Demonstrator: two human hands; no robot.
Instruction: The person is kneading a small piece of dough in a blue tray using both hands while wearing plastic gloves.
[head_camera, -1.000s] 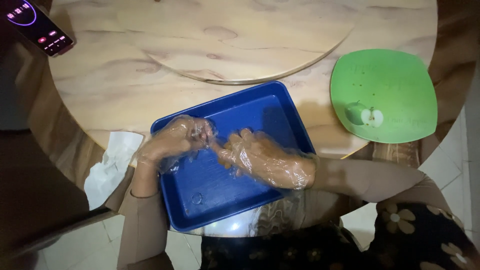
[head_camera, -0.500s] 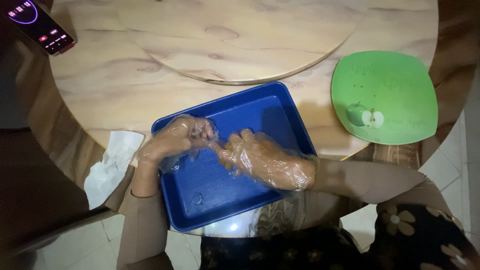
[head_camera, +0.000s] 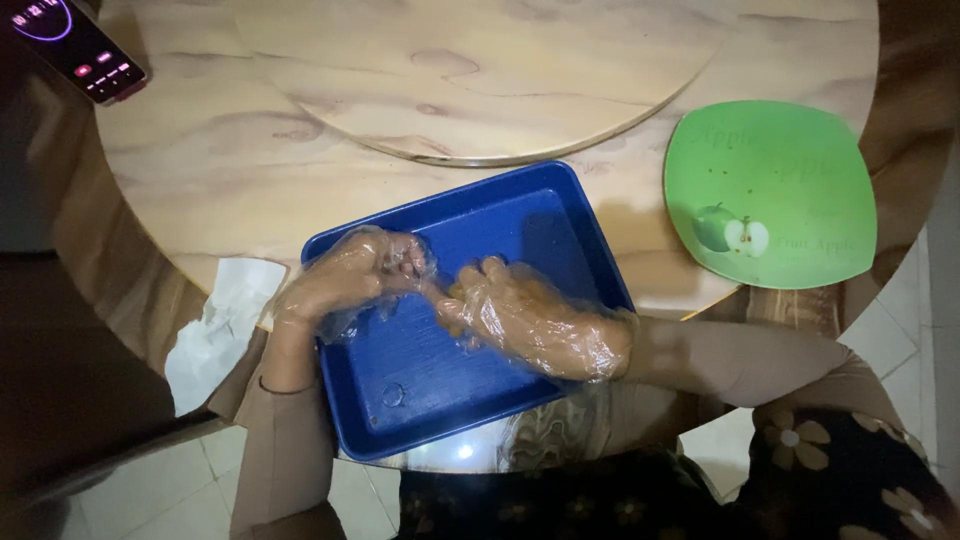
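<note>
Shallow blue rectangular tray (head_camera: 400, 390), rounded corners

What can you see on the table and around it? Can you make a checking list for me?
Surface: round pale wooden table with a raised round turntable in the middle.
Job's things: blue tray at the near edge; something small between the fingertips, too hidden to tell.
Clutter: green square plate with an apple picture; white tissue; phone with a lit screen.
Hands: left hand and right hand, both in clear plastic gloves, meeting over the tray.
Cables: nothing seen.
Surroundings: pale tiled floor; dim room.
</note>
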